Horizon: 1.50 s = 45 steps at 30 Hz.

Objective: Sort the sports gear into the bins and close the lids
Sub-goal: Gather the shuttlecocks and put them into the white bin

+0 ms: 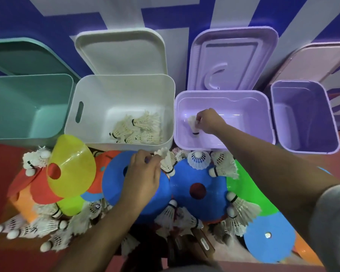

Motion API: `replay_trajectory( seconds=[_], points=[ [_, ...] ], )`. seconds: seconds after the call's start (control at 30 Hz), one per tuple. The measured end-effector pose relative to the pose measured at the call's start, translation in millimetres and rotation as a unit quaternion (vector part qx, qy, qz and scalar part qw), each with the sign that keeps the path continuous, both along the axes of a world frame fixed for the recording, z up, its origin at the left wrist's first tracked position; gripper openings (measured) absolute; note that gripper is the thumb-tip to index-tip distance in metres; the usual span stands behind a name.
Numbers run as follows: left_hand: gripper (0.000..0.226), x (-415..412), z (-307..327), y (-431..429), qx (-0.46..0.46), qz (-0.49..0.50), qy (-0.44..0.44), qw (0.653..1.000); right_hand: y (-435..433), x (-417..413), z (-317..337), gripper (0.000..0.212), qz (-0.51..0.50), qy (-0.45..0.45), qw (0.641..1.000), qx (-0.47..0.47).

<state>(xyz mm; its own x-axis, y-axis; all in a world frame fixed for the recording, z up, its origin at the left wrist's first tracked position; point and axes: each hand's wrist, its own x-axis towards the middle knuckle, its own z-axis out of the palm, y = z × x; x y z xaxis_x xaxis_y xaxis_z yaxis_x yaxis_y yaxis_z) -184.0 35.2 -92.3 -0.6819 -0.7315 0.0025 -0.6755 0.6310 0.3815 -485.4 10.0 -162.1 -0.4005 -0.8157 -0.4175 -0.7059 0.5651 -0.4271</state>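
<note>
White bin [124, 77], lid up: shuttlecock pile [135, 128] inside. Left hand [143, 173] over blue cone [116, 187], fingertips pinching a feather shuttlecock [167, 160], cork lowest. Right hand [208, 120] inside lilac bin [222, 92], fingers curled round second shuttlecock [193, 124], cork toward the bin floor.

White bin [98, 99] is open on top, lid [122, 54] leaning back behind it; shuttlecock pile [137, 128] covers only the right half of its bottom. Teal bin [18, 107] left of it is equally open. Floor [0, 173] in front of it is jammed with cones [214, 193], yellow cone [75, 160] tilted up at its front-left corner.
</note>
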Motion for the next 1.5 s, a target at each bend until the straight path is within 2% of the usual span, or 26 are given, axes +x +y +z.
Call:
replay_trajectory(
  seconds=[0.07,0.17,0.23,0.3,0.33,0.43,0.53,0.57,0.63,0.83,0.93,1.0,1.07,1.23,1.3,1.4,1.5],
  points=[
    [0.018,2.0,6.9,1.0,0.049,0.006,0.04,0.998,9.6,-1.9,23.0,0.001,-0.037,-0.024,0.997,-0.056],
    [0.016,3.6,22.3,-0.4,0.141,-0.004,0.08,0.987,35.9,8.1,72.8,0.009,-0.093,-0.053,0.979,-0.175],
    [0.021,5.2,21.3,-8.2,0.226,0.01,0.08,0.971,54.0,27.8,104.5,0.009,-0.108,-0.133,0.957,-0.234],
    [0.031,7.0,23.8,-14.1,0.29,0.021,0.094,0.952,73.8,53.5,131.7,0.009,-0.108,-0.226,0.933,-0.257],
    [0.033,7.6,23.5,-15.6,0.321,0.02,0.112,0.94,83.0,64.8,142.0,0.01,-0.094,-0.246,0.929,-0.26],
    [0.019,3.1,30.9,-17.8,0.387,0.017,0.171,0.906,104.6,86.0,157.8,0.009,-0.043,-0.203,0.949,-0.237],
    [0.005,2.9,43.8,-16.3,0.452,0.022,0.231,0.861,122.4,98.7,162.3,0.009,-0.033,-0.158,0.962,-0.222],
    [0.01,3.8,45.7,-14.8,0.468,0.036,0.239,0.85,127.4,103.2,163.8,0.01,-0.041,-0.164,0.959,-0.226],
    [0.025,6.7,46.7,-11.3,0.483,0.043,0.241,0.841,136.6,113.3,164.7,0.011,-0.055,-0.173,0.956,-0.23],
    [0.024,8.4,52.6,2.0,0.495,0.034,0.202,0.844,158.4,146.1,154.6,0.008,-0.132,-0.123,0.953,-0.243],
    [0.02,4.6,55.1,8.4,0.561,0.032,0.224,0.796,169.4,168.8,149.4,0.022,-0.109,-0.15,0.957,-0.225],
    [0.018,2.0,56.0,10.8,0.596,0.023,0.22,0.772,176.6,177.9,143.7,0.027,-0.128,-0.172,0.954,-0.209],
    [0.024,0.8,54.7,11.1,0.615,0.002,0.203,0.762,182.0,181.3,138.4,0.027,-0.153,-0.181,0.953,-0.191],
    [0.049,3.0,44.9,6.2,0.573,-0.088,0.143,0.802,192.2,178.4,133.8,0.018,-0.175,-0.252,0.932,-0.191],
    [0.043,2.9,43.2,3.8,0.576,-0.073,0.159,0.799,196.2,164.2,129.1,0.031,-0.212,-0.198,0.935,-0.204],
    [0.043,3.2,41.3,0.6,0.585,-0.062,0.167,0.792,199.6,131.1,113.2,0.039,-0.283,-0.015,0.942,-0.178],
    [0.045,2.2,36.6,-1.5,0.579,-0.052,0.159,0.798,193.4,102.8,95.0,0.044,-0.3,0.01,0.948,-0.104]
  ],
)
